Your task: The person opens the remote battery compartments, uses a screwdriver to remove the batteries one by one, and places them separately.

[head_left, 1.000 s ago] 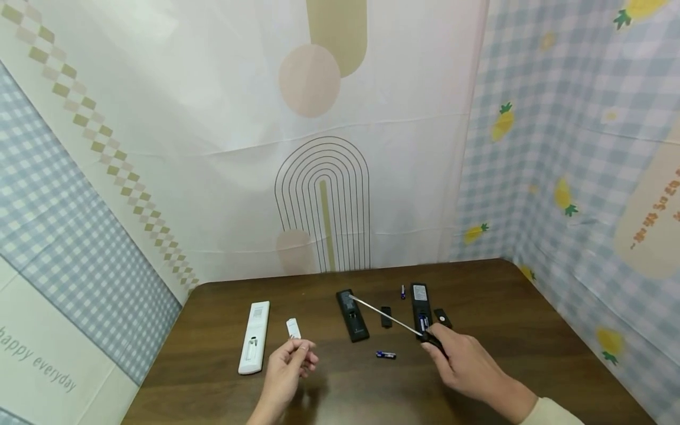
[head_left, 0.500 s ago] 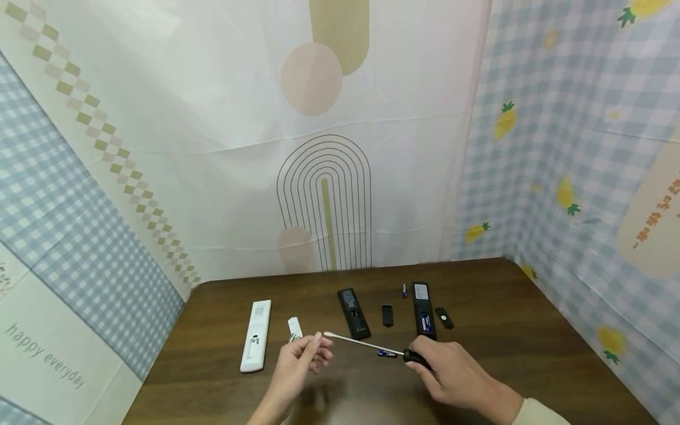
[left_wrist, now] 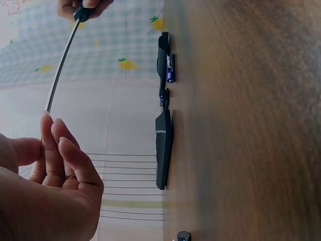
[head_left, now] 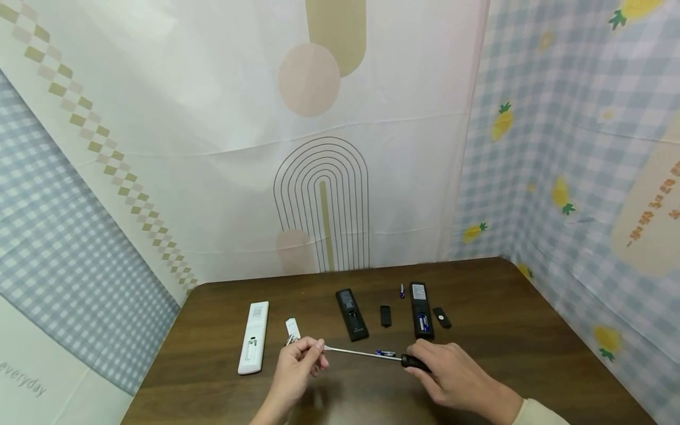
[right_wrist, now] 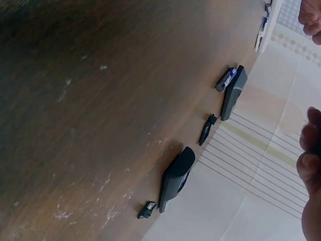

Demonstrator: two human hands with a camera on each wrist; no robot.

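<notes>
In the head view, my right hand (head_left: 451,375) grips the black handle of a screwdriver (head_left: 361,353), held level above the table. My left hand (head_left: 296,366) pinches the far end of its metal shaft between thumb and fingertips; the left wrist view shows the shaft (left_wrist: 62,63) reaching those fingertips. Behind the shaft lies a blue battery (head_left: 385,352). Farther back are a black remote control (head_left: 352,314) with its battery bay uncovered and a second black remote control (head_left: 421,307) with blue batteries in its bay. The right wrist view catches only part of my right hand (right_wrist: 311,170).
A white remote control (head_left: 254,337) lies left, its bay uncovered, with a white battery cover (head_left: 293,327) beside it. Two black covers (head_left: 385,316) and a small battery (head_left: 402,291) lie around the black remotes. Patterned cloth (head_left: 234,147) walls the table's back.
My right hand has drawn the screwdriver back from the black remotes and turned its tip toward the left. My left hand has moved slightly right and now pinches the tip.
</notes>
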